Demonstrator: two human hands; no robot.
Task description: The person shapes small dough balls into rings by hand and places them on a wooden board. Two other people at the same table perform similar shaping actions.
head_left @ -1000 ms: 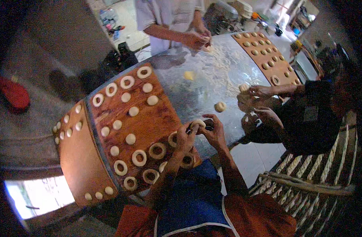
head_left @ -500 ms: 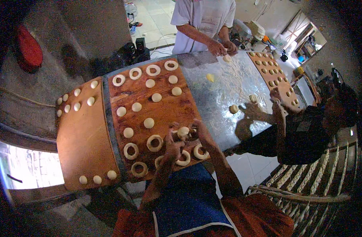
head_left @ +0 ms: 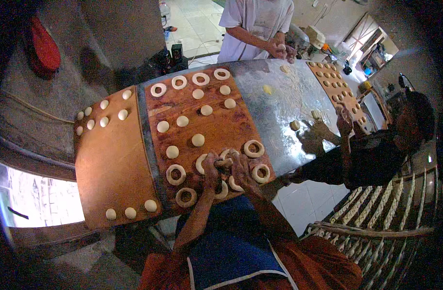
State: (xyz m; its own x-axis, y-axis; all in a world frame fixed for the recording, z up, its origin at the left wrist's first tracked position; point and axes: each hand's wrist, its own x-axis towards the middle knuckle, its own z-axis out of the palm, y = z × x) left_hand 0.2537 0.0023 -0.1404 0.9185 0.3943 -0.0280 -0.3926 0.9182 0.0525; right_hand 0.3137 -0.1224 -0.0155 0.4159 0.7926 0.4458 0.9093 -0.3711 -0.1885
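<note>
My left hand [head_left: 211, 170] and my right hand [head_left: 240, 170] meet low over the near part of a reddish wooden board [head_left: 216, 124]. Their fingers close round a piece of dough [head_left: 224, 164], partly hidden between them. A pale curve of dough shows just above the fingertips; I cannot tell whether it joins that piece. Dough rings lie around my hands, among them one [head_left: 254, 149] right of my right hand and another [head_left: 176, 174] left of my left hand. Others are partly covered by my hands. Round dough balls [head_left: 198, 140] sit farther up the board.
A lighter board [head_left: 110, 164] with dough balls lies left. Right of mine is a floured metal tabletop [head_left: 274, 104]; beyond it, another board [head_left: 333, 87] carries dough pieces. Two people work nearby, one across the table and one at right. Twisted dough strips [head_left: 390, 208] fill a rack lower right.
My view has shifted, so the boards appear farther right. My hands have come closer together around the dough. A ring formerly hidden behind my right hand now shows. The person across has raised their hands.
</note>
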